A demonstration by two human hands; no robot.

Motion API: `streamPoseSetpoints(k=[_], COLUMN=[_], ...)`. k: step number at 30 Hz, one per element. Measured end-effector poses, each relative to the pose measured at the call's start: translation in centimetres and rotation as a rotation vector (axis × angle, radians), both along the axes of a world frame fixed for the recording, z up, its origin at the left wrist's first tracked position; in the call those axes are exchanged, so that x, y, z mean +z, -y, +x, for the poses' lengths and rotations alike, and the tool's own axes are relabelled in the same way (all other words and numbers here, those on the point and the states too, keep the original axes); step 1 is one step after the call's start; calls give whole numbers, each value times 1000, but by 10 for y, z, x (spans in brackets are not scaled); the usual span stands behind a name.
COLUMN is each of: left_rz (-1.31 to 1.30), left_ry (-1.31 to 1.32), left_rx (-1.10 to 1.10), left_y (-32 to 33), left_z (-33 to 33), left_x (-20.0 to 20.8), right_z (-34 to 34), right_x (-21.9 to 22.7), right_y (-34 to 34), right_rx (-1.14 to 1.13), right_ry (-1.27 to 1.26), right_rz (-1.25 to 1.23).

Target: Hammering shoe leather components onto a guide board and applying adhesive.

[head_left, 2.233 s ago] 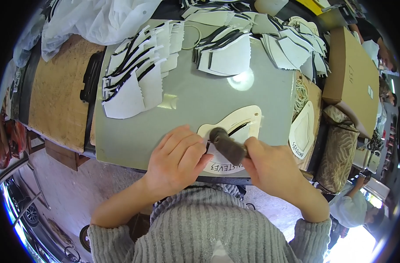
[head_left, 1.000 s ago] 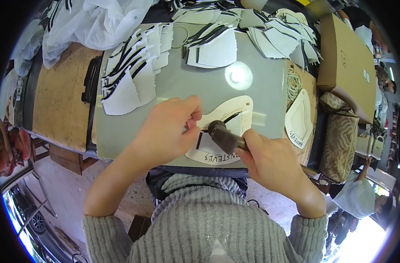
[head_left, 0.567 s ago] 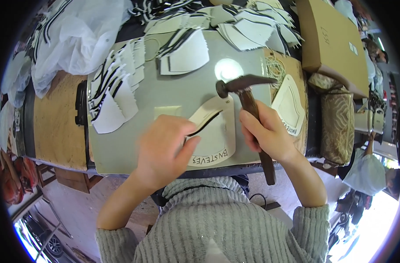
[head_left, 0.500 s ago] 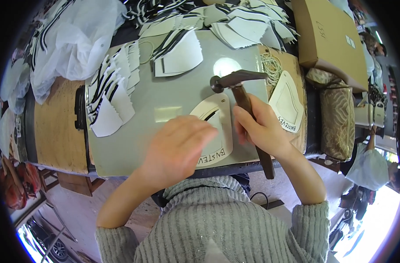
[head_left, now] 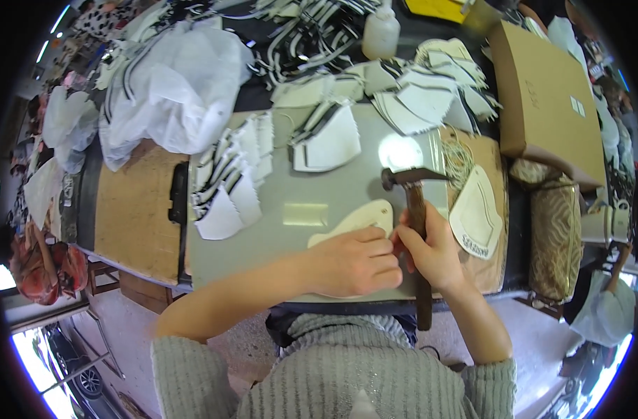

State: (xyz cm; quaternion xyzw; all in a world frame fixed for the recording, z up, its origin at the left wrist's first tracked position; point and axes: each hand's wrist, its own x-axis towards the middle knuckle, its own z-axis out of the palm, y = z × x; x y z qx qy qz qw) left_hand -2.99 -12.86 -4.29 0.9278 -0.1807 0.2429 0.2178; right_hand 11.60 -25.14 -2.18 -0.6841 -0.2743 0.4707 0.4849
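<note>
Your right hand (head_left: pixel 433 253) is wrapped around the handle of the hammer (head_left: pixel 417 216), which you hold in the right-centre of the frame, its head toward the top and the handle's end near the table edge. Your left hand (head_left: pixel 354 262) lies over the cream template (head_left: pixel 361 219) at lower centre, fingers bent and knuckles up; I can't tell whether they pinch anything, because their tips are hidden. Whether your two hands touch is unclear too.

You seem to be placing or pressing something by hand at the template, between hammer blows. As I judge it, your next move calls for keeping the template flat and steady, and for moving your left fingers out of the hammer's path before any strike.

Counting: one hammer and two templates, the second template (head_left: pixel 495 229) lying apart at right. On the grey board (head_left: pixel 284 183) you have one fan of white pieces (head_left: pixel 224 218) at left and one stack (head_left: pixel 333 144) at upper centre, with a looser pile (head_left: pixel 422 106) to its right; the overlaps prevent a piece count. Beyond are one bottle (head_left: pixel 381 35), one cardboard box (head_left: pixel 546 105) and one large plastic bag (head_left: pixel 176 94) at upper left.
</note>
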Motion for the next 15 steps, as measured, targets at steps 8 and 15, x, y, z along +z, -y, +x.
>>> streamPoseSetpoints(k=[8, 15], left_rz=[-159, -105], left_ry=[88, -43], left_rx=[-56, 247], left_y=[-14, -65], left_z=[4, -30], left_x=[4, 66], right_z=[1, 1], right_x=[3, 6], right_y=[-5, -12], right_rx=[37, 74], right_ry=[87, -7], right_rz=[-40, -80])
